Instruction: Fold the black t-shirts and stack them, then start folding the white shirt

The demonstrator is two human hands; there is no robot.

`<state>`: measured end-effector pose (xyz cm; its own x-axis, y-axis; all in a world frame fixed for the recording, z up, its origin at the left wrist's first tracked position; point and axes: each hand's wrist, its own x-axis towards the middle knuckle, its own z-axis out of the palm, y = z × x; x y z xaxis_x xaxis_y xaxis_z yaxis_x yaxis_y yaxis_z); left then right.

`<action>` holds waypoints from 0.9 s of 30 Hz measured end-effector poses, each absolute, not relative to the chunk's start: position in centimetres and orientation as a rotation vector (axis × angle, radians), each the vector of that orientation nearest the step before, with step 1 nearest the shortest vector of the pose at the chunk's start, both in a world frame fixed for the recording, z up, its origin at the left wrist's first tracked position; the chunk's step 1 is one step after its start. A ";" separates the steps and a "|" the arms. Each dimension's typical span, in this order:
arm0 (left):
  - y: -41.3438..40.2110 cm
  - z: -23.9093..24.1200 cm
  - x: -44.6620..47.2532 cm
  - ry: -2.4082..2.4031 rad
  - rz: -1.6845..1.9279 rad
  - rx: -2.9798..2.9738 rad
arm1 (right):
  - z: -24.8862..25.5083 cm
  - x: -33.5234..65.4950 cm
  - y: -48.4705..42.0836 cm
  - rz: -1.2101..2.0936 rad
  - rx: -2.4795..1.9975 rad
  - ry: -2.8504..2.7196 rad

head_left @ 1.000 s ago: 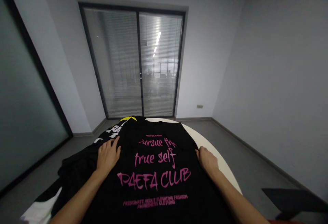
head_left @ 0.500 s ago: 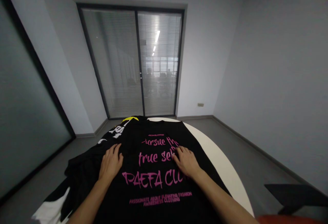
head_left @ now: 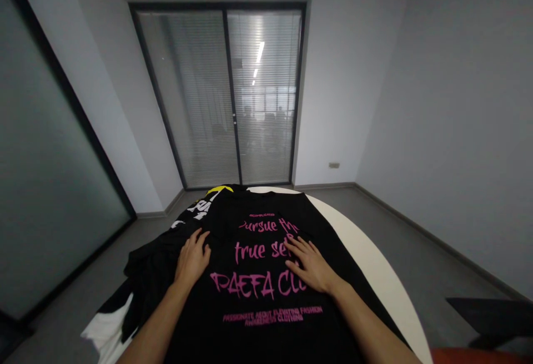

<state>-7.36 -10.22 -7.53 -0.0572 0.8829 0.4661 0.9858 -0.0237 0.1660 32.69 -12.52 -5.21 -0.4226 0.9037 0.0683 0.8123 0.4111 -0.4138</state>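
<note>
Lying spread, the left hand (head_left: 193, 258) and right hand (head_left: 313, 268) touch a smooth, pink-lettered black cloth shirt (head_left: 264, 267).

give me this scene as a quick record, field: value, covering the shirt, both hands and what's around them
garment: black shirt, spread out, neckline at the far end
print: pink lettering
left hand: left hand open, palm down, near the shirt's left side
right hand: right hand open, palm down, covering part of the lettering
support: pale table with a curved edge
beside shirt: other clothes, black, white and yellow, to the left
background: glass panels with blinds
</note>
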 end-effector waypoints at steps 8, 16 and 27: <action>-10.3 -7.9 -7.7 -1.988 -0.692 -2.025 | -5.1 32.7 -12.5 0.475 -1.482 -2.419; -10.0 -7.8 -8.0 -2.120 -0.866 -1.971 | -4.9 32.8 -12.5 0.466 -1.445 -2.502; -10.5 -7.2 -7.7 -2.172 -0.752 -1.989 | -4.8 32.8 -13.2 0.474 -1.423 -2.513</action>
